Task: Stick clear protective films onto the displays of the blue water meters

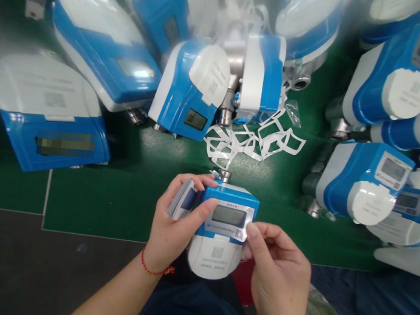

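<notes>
A blue and white water meter [208,265] with a metal pipe fitting rests at the green table's near edge, its digital display facing up. A silver label [222,227] frames the display, with small print and a square code in its lower right corner. My left hand [171,222] steadies the meter's left side, thumb on the label's upper left. Between its fingers and palm it also holds a small stack of labels [179,201]. My right hand [281,266] has thumb and forefinger closed at the label's lower right corner; its other fingertips are partly hidden.
White cut-out label frames [251,144] lie in a tangle beyond the meter, beside a small clear plastic bag [293,113]. Several more meters stand at the back, left [47,89] and right [373,181]. The green table [126,194] ends just before my body.
</notes>
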